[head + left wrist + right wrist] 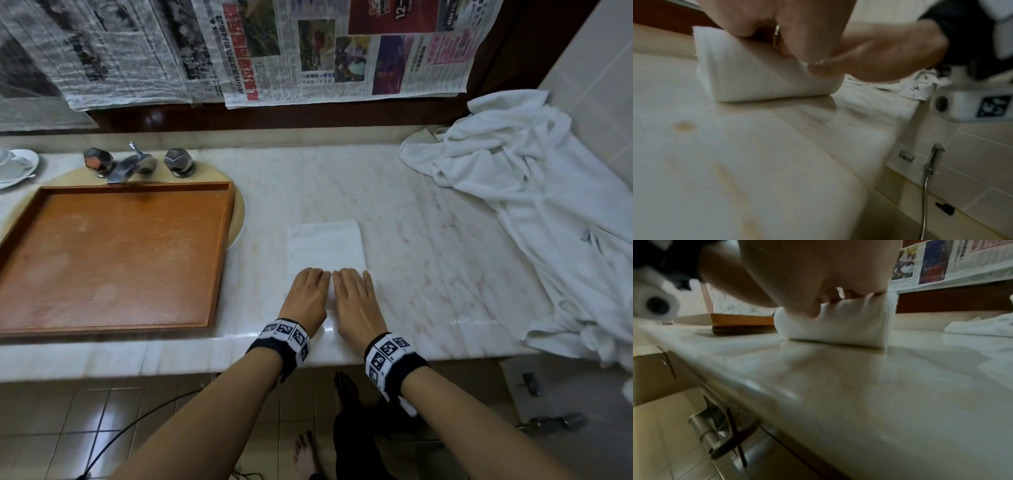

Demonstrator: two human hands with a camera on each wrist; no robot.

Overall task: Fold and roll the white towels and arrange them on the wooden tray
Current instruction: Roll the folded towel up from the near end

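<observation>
Both hands, the left hand (306, 296) and the right hand (356, 299), sit side by side on the white towel (325, 245), fingers curled over its rolled near end. From them, the wooden tray (113, 257) lies on the bench (428, 240) at nine o'clock, and a towel pile (534, 192) at two o'clock.

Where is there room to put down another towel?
The whole wooden tray is bare. Bare marble also lies between the folded towel and the rumpled white pile, and behind the towel toward the wall. The right end is crowded.
</observation>
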